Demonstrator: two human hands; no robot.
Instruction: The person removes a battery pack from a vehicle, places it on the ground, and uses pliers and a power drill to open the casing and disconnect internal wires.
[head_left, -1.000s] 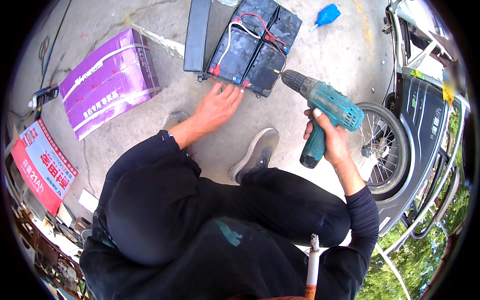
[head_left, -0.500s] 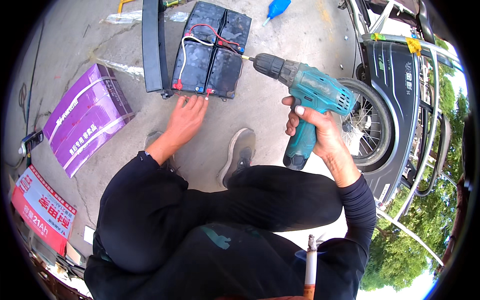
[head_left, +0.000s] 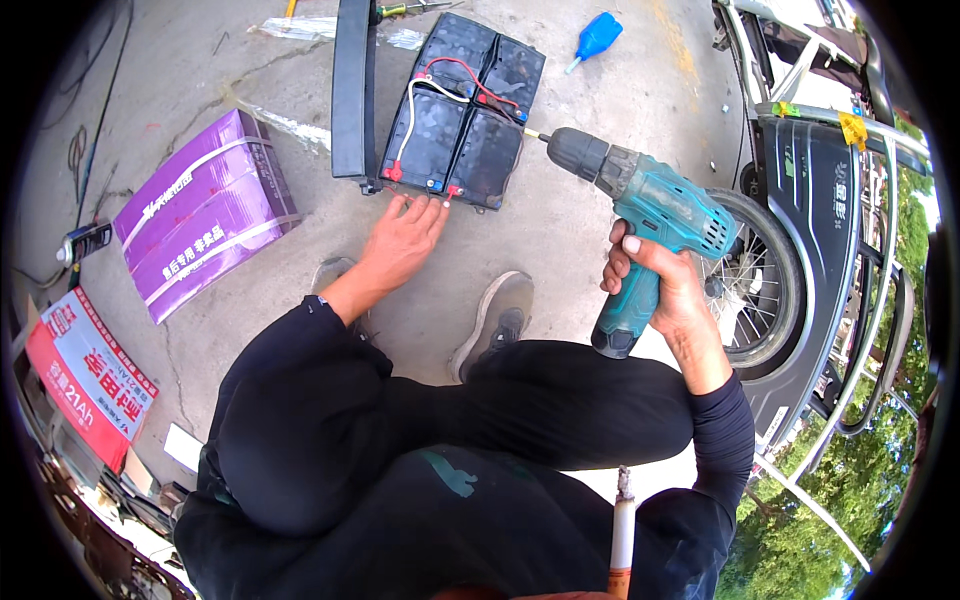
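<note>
My right hand grips the handle of a teal cordless drill, the index finger and thumb near its trigger. The drill's thin bit points left, its tip close to the right edge of a block of black batteries on the ground; whether they touch I cannot tell. Red and white wires join the battery terminals. My left hand reaches to the near edge of the block, its fingers stretched out by the red and blue terminals. I see nothing held in it.
A long black casing lies along the batteries' left side, with a screwdriver beyond. A purple carton and a red-and-white box are on the left. A blue squeeze bottle lies ahead; a vehicle's spoked wheel stands right.
The whole view has shifted, so everything sits further right and a little lower. Both hands, the drill and the batteries keep nearly the same places relative to one another.
</note>
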